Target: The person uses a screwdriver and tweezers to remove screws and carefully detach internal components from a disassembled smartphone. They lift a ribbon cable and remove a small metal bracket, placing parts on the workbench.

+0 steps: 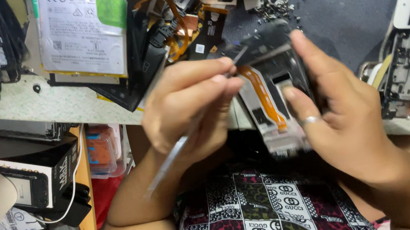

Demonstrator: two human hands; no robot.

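The left hand (187, 107) pinches slim metal tweezers (177, 150), tips at the opened black phone frame with an orange ribbon cable (269, 98). The right hand (340, 119), at three o'clock, is curled closed round that frame, just below centre. A white-labelled flat battery (83, 30) lies at eleven o'clock on the speckled bench (34, 103).

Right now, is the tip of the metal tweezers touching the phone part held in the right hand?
Cannot tell. In the head view the tweezers run up under the left hand toward the phone part, but the fingers hide the tip.
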